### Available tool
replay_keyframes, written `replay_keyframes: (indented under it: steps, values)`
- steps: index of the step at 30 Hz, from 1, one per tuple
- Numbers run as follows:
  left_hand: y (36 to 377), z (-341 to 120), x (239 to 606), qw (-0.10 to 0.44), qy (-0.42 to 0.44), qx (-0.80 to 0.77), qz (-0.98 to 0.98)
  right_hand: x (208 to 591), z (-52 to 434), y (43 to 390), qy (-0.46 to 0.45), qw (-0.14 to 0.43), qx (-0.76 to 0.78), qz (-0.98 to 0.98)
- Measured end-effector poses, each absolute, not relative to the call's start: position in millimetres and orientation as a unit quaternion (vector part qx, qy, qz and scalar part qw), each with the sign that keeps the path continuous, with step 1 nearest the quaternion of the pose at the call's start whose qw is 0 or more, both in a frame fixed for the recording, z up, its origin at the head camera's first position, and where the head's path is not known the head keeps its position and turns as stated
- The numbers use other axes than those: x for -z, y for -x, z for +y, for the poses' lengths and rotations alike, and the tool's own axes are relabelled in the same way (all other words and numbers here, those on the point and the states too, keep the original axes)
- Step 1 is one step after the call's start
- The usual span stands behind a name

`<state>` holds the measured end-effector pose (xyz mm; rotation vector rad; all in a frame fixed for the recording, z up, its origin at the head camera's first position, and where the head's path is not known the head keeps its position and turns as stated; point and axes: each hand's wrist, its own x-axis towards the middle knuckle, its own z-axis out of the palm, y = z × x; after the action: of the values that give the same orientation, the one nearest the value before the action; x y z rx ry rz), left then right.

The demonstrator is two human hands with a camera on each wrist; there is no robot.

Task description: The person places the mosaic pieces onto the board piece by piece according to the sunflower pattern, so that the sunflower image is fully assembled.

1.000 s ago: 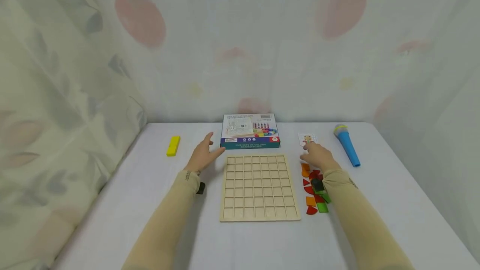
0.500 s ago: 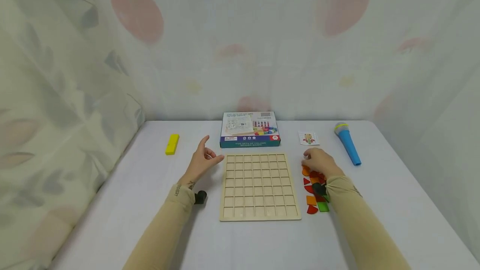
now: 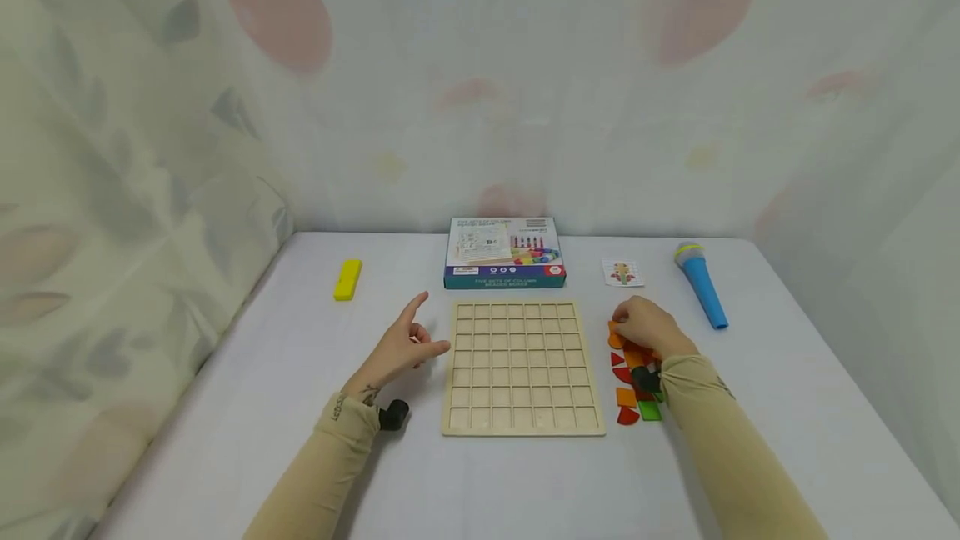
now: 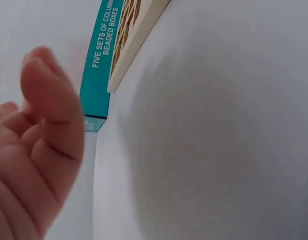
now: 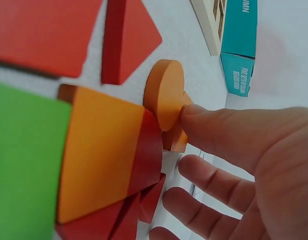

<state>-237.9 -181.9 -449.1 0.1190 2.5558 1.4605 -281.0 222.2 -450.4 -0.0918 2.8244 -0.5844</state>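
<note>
My left hand [image 3: 397, 348] hovers beside the left edge of the pale wooden grid board [image 3: 523, 369]. Its index finger and thumb are spread, with nothing between them. In the left wrist view its thumb [image 4: 56, 110] shows near the teal box. At the right, my right hand [image 3: 647, 327] is over a heap of coloured tiles, pinching an orange square tile [image 5: 180, 135] at its far end. The thumb lies on that tile, and the index finger is hidden. Right beside it is an orange round tile [image 5: 165, 95]. Nearer lie another orange tile [image 5: 101, 152], a green tile [image 5: 26, 165] and red pieces.
Behind the board lies a flat boxed bead set [image 3: 504, 253]. A small pattern card [image 3: 622, 272] and a blue toy microphone [image 3: 703, 288] are at the back right. A yellow block [image 3: 347, 280] lies at the back left. Patterned curtains enclose the table.
My right hand has come back from the pattern card, uncovering it, and settled on the orange tiles. The left hand has moved down and nearer, beside the board. The view has shifted slightly.
</note>
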Motion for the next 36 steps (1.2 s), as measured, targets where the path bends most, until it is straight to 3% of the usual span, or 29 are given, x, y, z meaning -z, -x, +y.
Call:
replay_keyframes:
  steps: [6,13,20,28,36]
  values:
    - [235.3,-180.2,458.3,0.177,-0.032,-0.449,0.875,448.1,225.7,280.4,0.03,0.137,0.217,0.966]
    - [231.0,-177.4,460.8,0.221,-0.038,-0.451,0.864,443.0,222.7,282.1,0.033,0.129,0.294,0.946]
    - [227.0,-171.1,458.6,0.233,-0.032,-0.469,0.851,429.4,184.2,285.4,0.039,0.056,0.417,0.907]
    - [224.8,-165.1,462.4,0.243,-0.036,-0.456,0.855,439.4,119.7,288.1,-0.041,0.096,0.554,0.826]
    - [223.3,-164.3,462.1,0.257,-0.045,-0.456,0.851,452.1,85.3,287.3,-0.057,0.084,0.528,0.843]
